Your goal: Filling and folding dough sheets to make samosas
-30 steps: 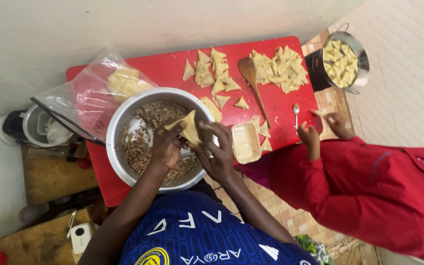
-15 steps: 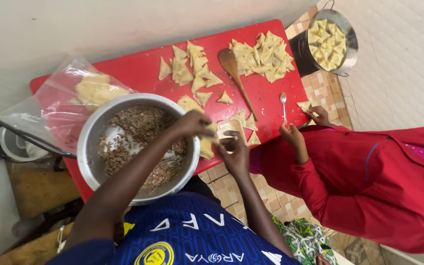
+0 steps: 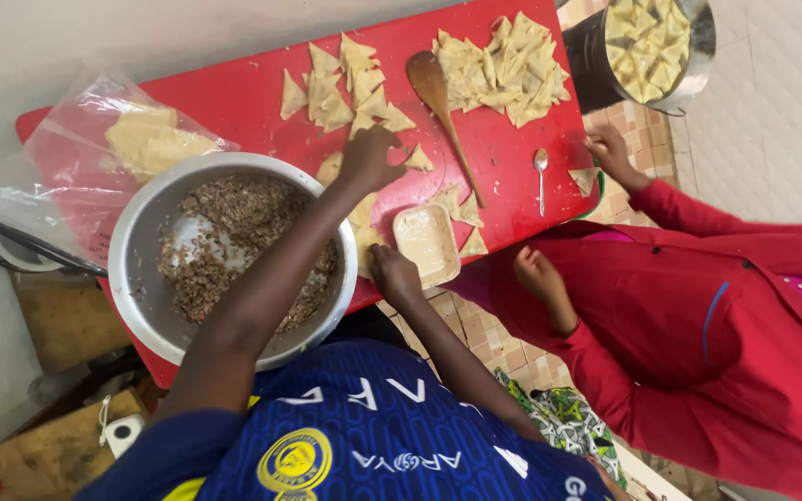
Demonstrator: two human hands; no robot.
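Red table (image 3: pixel 252 93), left hand (image 3: pixel 370 158) among pastry triangles (image 3: pixel 345 83)

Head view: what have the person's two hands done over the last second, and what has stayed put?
The left hand left the metal bowl and reached out over the red board, to the loose pastry triangles. The right hand dropped back to the board's near edge, beside the small tray. Bowl, wooden spoon and small spoon stayed.

Pale cream folded pastry triangles (image 3: pixel 498 70) lie on a bright red desk (image 3: pixel 243 97) beside a silver metal bowl (image 3: pixel 141 278) of speckled brown minced filling (image 3: pixel 225 246) and a light brown wooden spoon (image 3: pixel 443 116).
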